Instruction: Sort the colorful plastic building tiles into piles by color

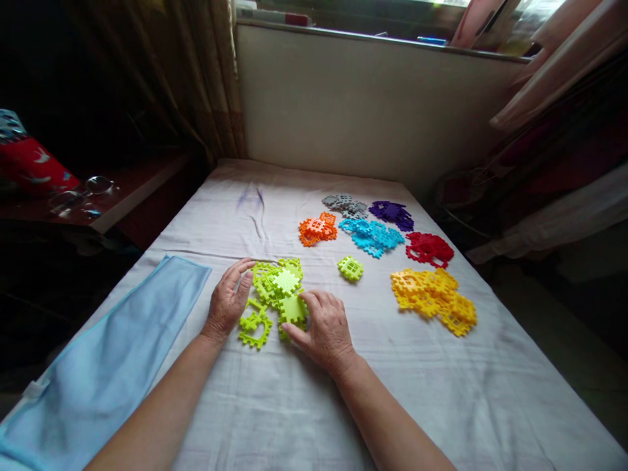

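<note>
A pile of lime-green interlocking plastic tiles (286,282) lies in front of me, with toothed edges and some window-like cut-outs. My left hand (229,297) is at the pile's left side, fingers stretched and the fingertips at its edge. On the right side, my right hand (324,324) curves against the pile, its thumb and fingers apart and touching the tiles; its fingertips are partly hidden. Nearer to me, looser green pieces (255,327) lie between the hands. One single green window tile (350,269) sits apart, beyond my right hand.
Heaps sorted by colour lie further right: orange (317,229), grey (345,205), blue (371,236), purple (391,214), red (429,249) and yellow tiles (433,297). A light-blue zip bag (118,347) lies at left. Eyeglasses (99,186) rest on a side table.
</note>
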A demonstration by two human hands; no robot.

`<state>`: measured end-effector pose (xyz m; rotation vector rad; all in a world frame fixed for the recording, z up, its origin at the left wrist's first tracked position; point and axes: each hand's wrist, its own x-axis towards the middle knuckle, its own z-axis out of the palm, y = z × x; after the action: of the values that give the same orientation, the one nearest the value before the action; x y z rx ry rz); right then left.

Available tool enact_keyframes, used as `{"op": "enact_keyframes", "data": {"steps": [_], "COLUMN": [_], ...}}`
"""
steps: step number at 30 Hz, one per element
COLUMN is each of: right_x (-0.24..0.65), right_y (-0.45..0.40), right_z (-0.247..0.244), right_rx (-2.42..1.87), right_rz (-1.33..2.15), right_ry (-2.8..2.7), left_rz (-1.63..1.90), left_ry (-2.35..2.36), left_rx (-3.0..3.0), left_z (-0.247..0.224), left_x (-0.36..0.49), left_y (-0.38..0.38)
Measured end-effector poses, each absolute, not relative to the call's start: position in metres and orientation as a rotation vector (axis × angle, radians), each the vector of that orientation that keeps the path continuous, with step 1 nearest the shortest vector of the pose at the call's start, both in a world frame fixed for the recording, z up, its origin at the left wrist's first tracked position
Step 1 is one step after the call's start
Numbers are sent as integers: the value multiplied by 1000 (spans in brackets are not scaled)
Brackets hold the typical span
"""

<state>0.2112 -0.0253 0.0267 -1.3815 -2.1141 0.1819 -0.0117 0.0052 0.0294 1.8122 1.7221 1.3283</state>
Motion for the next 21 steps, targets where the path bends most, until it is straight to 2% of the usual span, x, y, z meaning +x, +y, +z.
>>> {"op": "enact_keyframes", "data": {"steps": [9, 14, 21], "right_x": [226, 248, 294], "right_y": [-18, -6, 24], "right_z": [24, 24, 11], "right_rx": [-1344, -1348, -1681], "right_rz": [205, 145, -104], "right_ry": [-2068, -2032, -1680], "left_rz": [1540, 1526, 1522], "left_ry": [1761, 1749, 1731], "left_rx": [1312, 1309, 1304], "left_z": [16, 15, 17], "left_x": [-40, -40, -39], "left_y": [16, 17, 17]}}
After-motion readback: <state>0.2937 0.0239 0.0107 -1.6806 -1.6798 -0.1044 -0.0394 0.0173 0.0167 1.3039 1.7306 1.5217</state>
